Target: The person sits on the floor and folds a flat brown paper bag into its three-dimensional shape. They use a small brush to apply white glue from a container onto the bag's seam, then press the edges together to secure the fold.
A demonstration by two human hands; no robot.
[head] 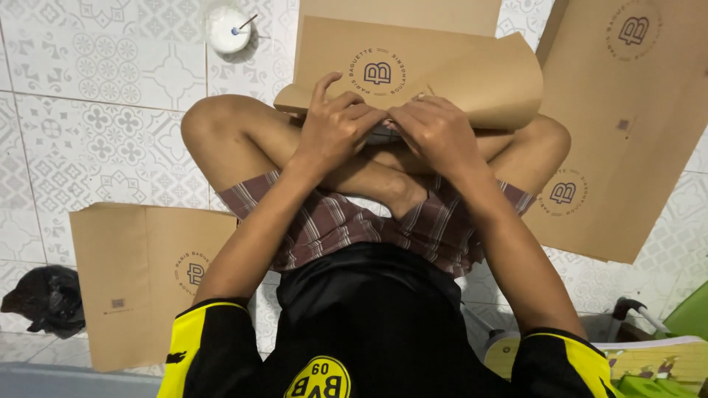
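Both hands, left hand (335, 125) and right hand (435, 129), pinch the near edge of a curled brown paper sheet (450, 70) over crossed legs.

White patterned floor tiles (110, 88), grey grout lines, even light

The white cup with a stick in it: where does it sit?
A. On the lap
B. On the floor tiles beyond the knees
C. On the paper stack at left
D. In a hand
B: the cup stands on the tiled floor, past the knees, clear of both hands.
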